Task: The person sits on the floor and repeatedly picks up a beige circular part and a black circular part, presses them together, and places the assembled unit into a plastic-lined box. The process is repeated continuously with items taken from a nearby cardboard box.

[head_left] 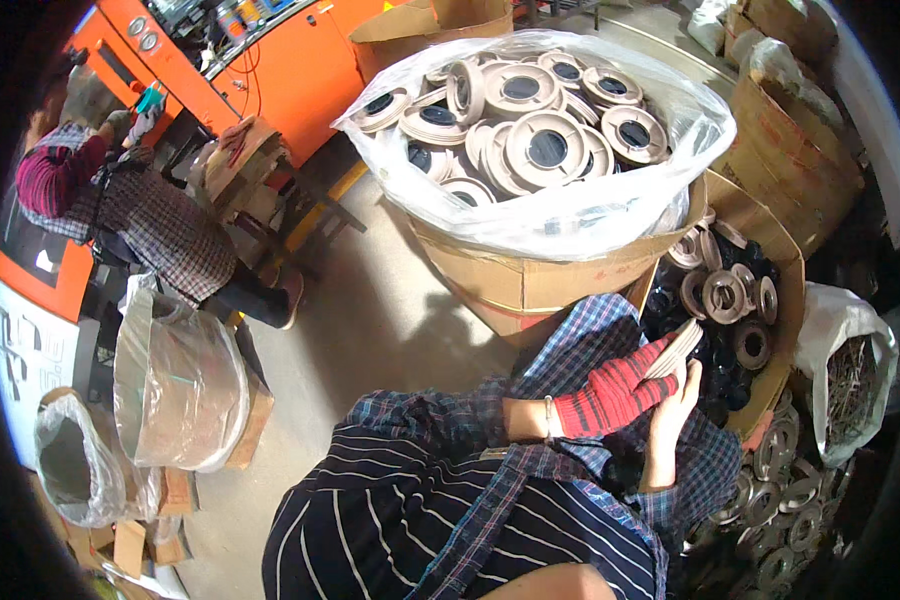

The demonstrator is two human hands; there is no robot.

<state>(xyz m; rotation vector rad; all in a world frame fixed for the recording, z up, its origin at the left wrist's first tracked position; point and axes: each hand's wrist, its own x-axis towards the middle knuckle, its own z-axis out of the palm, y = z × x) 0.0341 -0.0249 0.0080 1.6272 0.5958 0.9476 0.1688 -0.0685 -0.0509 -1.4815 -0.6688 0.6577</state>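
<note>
My left hand [618,393], in a red and dark striped knitted glove, grips a beige round plastic disc [676,350] that I see nearly edge-on. Bare, my right hand [674,405] is closed against the disc's lower edge, its thumb and fingers beside the gloved fingertips. Whether the disc is one piece or two stacked ones I cannot tell. Just beyond both hands, an open cardboard box [792,300] contains several beige rings [727,297] mixed with black round parts [715,362].
Ahead stands a large carton [530,275] lined with clear plastic, heaped with beige discs with black centres [547,148]. More rings [770,500] lie at lower right, near a white sack [850,310]. At left, a person [135,210] works at an orange machine [290,75], behind plastic-lined containers [180,380].
</note>
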